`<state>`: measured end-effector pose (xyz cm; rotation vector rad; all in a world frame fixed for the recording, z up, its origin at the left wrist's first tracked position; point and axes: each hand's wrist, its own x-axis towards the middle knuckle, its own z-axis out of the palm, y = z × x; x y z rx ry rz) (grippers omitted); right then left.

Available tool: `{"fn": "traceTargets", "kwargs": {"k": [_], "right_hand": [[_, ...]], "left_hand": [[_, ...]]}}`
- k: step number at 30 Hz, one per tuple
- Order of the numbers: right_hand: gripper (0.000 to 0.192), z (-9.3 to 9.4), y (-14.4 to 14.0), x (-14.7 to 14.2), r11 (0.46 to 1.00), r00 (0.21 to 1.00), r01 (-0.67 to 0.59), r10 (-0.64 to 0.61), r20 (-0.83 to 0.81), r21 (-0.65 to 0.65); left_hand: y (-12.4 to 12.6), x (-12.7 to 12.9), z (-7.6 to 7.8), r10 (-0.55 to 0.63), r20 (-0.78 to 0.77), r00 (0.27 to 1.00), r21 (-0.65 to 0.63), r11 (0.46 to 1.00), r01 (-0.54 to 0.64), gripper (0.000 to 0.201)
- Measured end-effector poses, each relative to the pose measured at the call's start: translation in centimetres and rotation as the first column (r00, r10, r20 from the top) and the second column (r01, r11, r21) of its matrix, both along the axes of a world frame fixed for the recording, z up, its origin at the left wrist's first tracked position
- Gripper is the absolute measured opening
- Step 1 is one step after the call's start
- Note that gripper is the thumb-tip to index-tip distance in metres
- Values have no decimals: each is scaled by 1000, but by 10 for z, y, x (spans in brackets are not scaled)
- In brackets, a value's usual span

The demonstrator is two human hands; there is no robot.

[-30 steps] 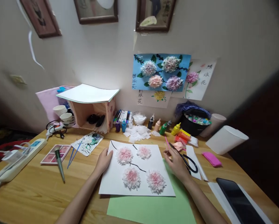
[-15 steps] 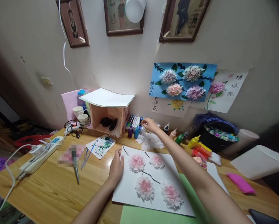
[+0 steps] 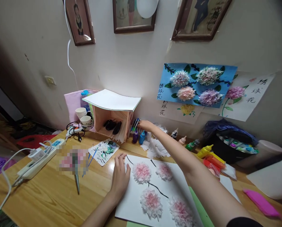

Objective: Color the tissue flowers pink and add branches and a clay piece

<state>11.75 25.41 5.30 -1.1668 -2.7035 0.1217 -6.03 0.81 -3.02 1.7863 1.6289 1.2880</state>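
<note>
Surface: wooden tabletop (image 3: 44, 192) against a pale wall; landmark is the white sheet (image 3: 136, 201) bearing four pink tissue flowers (image 3: 141, 172) and black stem lines.
Left hand: left hand (image 3: 120, 177) lies flat, fingers spread, on the sheet's left edge; judged to pin the sheet in place. It grips nothing.
Right hand: right hand (image 3: 145, 125) reaches beyond the sheet's far edge to the marker pens (image 3: 134, 124) standing beside the wooden box (image 3: 111, 121); fingertips touch the pen tops. Whether it has closed on a pen cannot be told.
Behind sheet: white tissue scraps (image 3: 156, 148), small paint bottles (image 3: 138, 137).
Left of sheet: paint-smeared paper (image 3: 103, 150), power strip (image 3: 40, 156).
Writing: blue wall poster (image 3: 196, 83) carries Chinese characters, too small to read with confidence.
</note>
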Motion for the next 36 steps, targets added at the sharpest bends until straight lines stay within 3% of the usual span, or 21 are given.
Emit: {"fn": "traceTargets", "kwargs": {"k": [4,8,11,14,15,17,19,21,23,25,29,32,34,36], "right_hand": [[17,12,-4,2,999,996,35,-32,-86,32],[13,33,-30,15,973,942,195,-151,-301,122],[18,46,-76,33,925,835,346,-228,-500,158],[19,45,-144,56,884,718,448,-267,-643,133],[16,42,-169,64,905,616,425,-258,-744,37],[14,33,-219,78,951,506,292,-247,-827,-105],[15,24,-262,90,959,507,178,-282,-814,-221],[17,15,-293,98,943,483,140,-332,-810,-303],[19,7,-313,105,908,444,112,-408,-798,-403],[25,-3,-322,113,864,366,78,-489,-792,-498],[44,-26,-325,126,811,159,-77,-564,-810,-580],[44,-28,-332,129,737,207,-195,-614,-762,-647],[38,-21,-345,125,690,244,-257,-631,-736,-677],[25,-11,-362,120,681,289,-301,-602,-744,-667]], "left_hand": [[-1,-1,3,23,-23,999,42,999,-22,33],[0,-3,8,27,-30,999,94,995,-24,28],[-3,-3,11,-11,-26,1000,124,992,14,26],[-11,0,13,-86,-51,995,137,986,92,27],[-13,2,13,-119,-63,991,130,983,127,29],[-17,11,14,-176,-76,981,132,974,185,34],[-18,25,16,-234,-85,968,160,956,245,37],[-18,42,19,-383,-160,910,165,898,407,37],[-15,61,20,-538,-298,789,111,801,588,28],[-11,80,17,-603,-425,675,48,730,682,22],[-1,118,5,-577,-545,608,123,662,739,25],[-5,140,9,-581,-589,562,218,555,803,22],[-22,144,25,-584,-598,549,234,527,817,24],[-46,138,50,-663,-588,463,92,514,853,21]]}}
